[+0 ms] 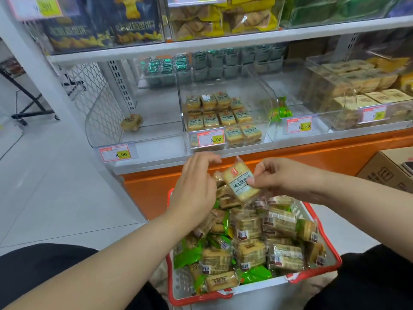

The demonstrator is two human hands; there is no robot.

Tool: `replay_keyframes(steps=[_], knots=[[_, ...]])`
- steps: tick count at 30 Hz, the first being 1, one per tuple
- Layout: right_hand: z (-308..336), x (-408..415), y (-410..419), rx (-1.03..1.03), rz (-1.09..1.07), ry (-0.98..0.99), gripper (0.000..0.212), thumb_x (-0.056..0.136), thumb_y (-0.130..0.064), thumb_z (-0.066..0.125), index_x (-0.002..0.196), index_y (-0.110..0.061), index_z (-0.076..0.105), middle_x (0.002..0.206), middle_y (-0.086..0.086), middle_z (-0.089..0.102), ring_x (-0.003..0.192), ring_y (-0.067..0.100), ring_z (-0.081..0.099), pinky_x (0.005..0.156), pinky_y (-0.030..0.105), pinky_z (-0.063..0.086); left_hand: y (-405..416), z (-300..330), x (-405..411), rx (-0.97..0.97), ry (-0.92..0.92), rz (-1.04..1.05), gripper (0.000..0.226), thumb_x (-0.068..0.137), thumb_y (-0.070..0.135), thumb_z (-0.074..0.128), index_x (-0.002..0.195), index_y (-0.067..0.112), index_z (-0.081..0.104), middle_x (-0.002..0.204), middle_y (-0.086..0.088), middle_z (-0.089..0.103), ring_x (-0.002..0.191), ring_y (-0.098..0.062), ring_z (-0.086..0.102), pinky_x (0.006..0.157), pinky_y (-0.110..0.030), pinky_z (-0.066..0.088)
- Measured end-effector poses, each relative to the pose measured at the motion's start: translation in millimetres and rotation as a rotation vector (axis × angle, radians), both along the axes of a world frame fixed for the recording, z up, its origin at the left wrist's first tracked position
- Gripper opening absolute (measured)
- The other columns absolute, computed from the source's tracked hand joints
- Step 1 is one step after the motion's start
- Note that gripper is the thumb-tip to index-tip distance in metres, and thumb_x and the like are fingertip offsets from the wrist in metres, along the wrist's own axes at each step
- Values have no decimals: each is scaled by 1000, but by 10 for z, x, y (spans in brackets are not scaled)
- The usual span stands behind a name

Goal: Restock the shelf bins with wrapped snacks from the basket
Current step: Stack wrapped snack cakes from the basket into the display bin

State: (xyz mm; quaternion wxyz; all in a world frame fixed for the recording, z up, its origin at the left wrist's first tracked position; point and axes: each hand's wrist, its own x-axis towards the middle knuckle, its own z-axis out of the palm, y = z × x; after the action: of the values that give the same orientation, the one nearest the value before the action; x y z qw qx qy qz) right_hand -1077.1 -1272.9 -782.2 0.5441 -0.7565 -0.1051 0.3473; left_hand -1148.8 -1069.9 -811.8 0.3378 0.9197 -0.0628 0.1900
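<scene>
The white shelf (223, 42) carries a row of clear bins at its lowest level, and their fill tells how far the job has got: the middle bin (223, 130) holds neat rows of yellow snack packs but has room left, while the left bin (134, 139) has only a single pack (131, 122) lying in it. The next bin to the right (290, 128) shows just a couple of green packs (281, 111). Below, the red-rimmed basket (321, 268) on the floor is heaped with yellow and green wrapped snacks, so I judge most of the restocking is yet to do. Above the basket, the right hand (271, 176) pinches one yellow snack pack (240, 183) between thumb and curled fingers, held up in the air short of the bins. The left hand (193, 186) appears to hold several more packs; its grip is partly hidden.
</scene>
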Motion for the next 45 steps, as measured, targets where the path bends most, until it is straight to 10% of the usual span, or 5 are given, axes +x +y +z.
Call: replay_keyframes(steps=[5, 11, 17, 34, 45], knots=[[142, 201, 148, 31, -51, -185, 22, 84, -15, 73, 86, -6, 54, 64, 5, 56, 56, 12, 55, 55, 20, 49, -145, 340, 287, 271, 220, -70, 66, 80, 63, 63, 130, 26, 39, 116, 15, 36, 114, -5, 34, 89, -25, 34], [375, 723, 240, 97, -62, -303, 20, 85, -20, 71, 78, -10, 56, 74, 15, 55, 73, 26, 50, 72, 35, 49, -135, 534, 882, 261, 55, 14, 55, 80, 42, 69, 123, 22, 40, 119, 8, 39, 111, -9, 33, 84, -26, 31], [207, 1535, -138, -415, -303, -1003, 33, 86, -35, 69, 115, -22, 62, 117, 1, 58, 113, 21, 50, 97, 37, 41, -62, 620, 1685, 23, 193, 91, 55, 79, 37, 76, 122, 22, 44, 107, 10, 43, 117, -18, 40, 98, -34, 39], [-101, 1737, -131, -304, -306, -885, 51, 87, -24, 68, 132, -23, 44, 138, -3, 31, 103, 19, 53, 92, 38, 46, -171, 50, 3776, -243, 231, 59, 60, 81, 28, 77, 130, 22, 43, 130, 3, 56, 117, -15, 52, 95, -25, 43], [-101, 1703, -55, -408, -323, -876, 63, 89, -23, 63, 145, -26, 35, 147, -7, 21, 115, 20, 51, 89, 37, 48, -126, -169, 3954, 477, 315, 89, 48, 95, 37, 57, 141, 36, 46, 149, -4, 37, 137, -32, 29, 110, -45, 34]])
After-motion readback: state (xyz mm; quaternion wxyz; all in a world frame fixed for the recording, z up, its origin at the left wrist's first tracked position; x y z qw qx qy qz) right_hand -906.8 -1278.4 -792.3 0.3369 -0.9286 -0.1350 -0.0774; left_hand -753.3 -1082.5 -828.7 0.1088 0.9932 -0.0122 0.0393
